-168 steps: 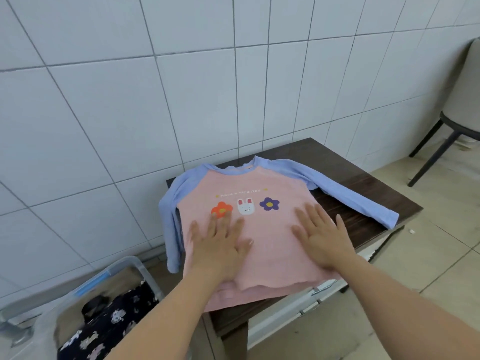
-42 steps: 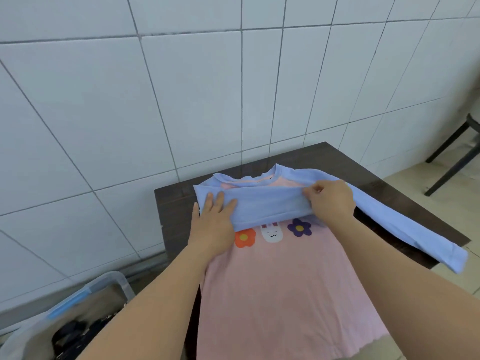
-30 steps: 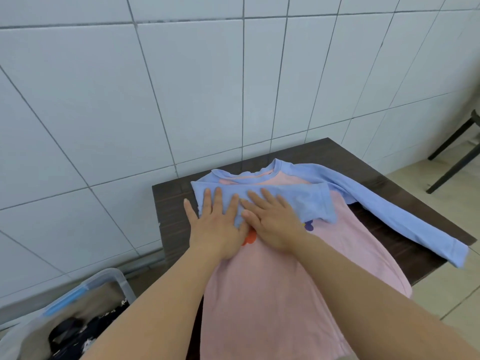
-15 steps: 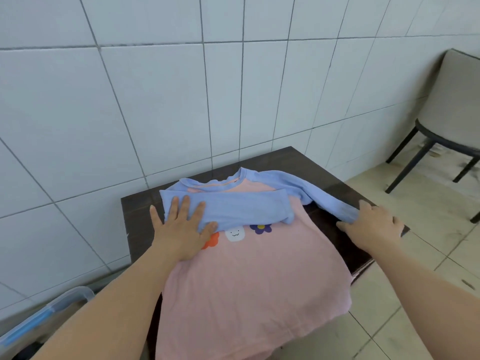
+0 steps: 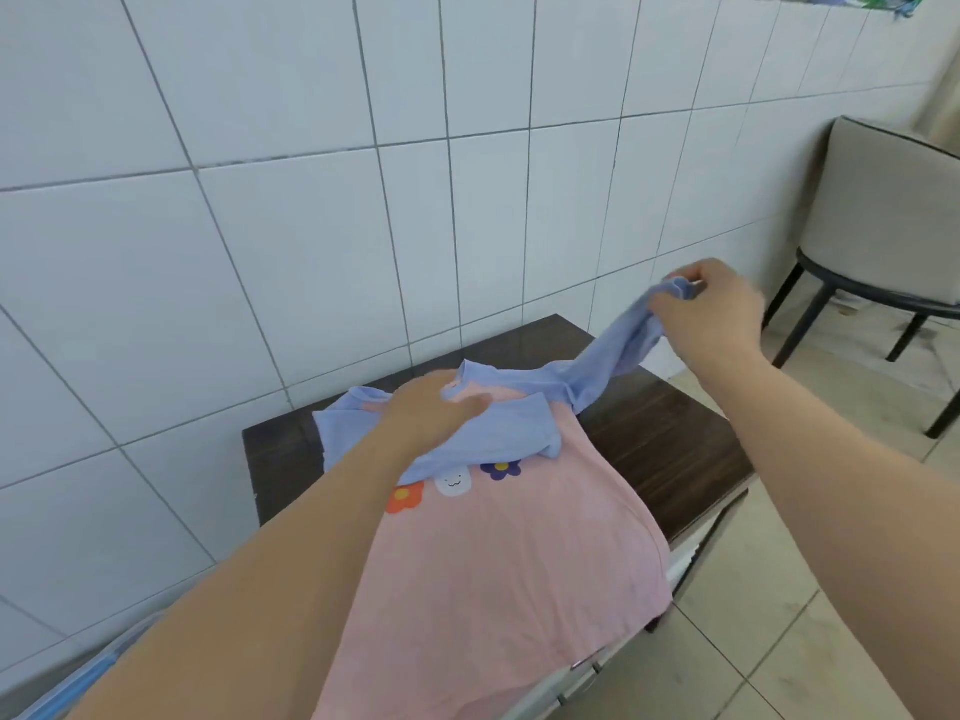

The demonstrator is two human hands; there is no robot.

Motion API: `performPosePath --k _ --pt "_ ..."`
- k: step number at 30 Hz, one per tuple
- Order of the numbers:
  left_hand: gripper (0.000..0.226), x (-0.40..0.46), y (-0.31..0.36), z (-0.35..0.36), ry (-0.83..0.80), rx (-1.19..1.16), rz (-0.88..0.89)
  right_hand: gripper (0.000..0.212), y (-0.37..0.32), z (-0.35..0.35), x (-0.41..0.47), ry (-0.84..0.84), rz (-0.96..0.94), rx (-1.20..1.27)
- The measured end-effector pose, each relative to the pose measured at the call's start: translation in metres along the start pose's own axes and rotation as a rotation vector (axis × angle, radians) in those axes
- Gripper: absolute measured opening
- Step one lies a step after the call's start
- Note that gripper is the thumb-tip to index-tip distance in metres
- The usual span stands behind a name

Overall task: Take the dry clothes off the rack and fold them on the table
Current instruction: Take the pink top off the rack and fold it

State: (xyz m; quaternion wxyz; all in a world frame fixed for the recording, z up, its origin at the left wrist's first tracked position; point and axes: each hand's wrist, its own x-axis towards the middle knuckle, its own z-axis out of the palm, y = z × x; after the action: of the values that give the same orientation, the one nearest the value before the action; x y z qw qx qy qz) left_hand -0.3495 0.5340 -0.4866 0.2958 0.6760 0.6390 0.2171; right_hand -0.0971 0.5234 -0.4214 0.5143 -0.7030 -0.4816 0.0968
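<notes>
Pink raglan shirt lies face-up on the dark desk, hem toward the person, collar toward the wall. Left hand presses flat, fingers relaxed, on the folded left sleeve across the chest. Right hand pinches the right sleeve by its cuff, lifted up and right of the desk. Sleeve axis runs from cuff down-left to the shoulder; fold goes leftward, right hand nearer

left hand flat, right hand raised, pinching
</notes>
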Motion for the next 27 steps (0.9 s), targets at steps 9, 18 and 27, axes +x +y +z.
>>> performPosePath --k 9,18,27 --pt "0.012 -0.019 0.034 -0.032 0.014 -1.196 -0.275 0.03 -0.048 0.072 -0.054 -0.538 -0.122 0.297" --pt "0.037 -0.007 -0.048 -0.024 0.289 -0.651 -0.42 0.033 0.037 0.115 -0.048 -0.458 -0.019 -0.552" --pt "0.025 0.012 -0.067 -0.009 -0.007 0.354 -0.151 0.05 0.068 0.154 -0.048 -0.507 -0.084 -0.396"
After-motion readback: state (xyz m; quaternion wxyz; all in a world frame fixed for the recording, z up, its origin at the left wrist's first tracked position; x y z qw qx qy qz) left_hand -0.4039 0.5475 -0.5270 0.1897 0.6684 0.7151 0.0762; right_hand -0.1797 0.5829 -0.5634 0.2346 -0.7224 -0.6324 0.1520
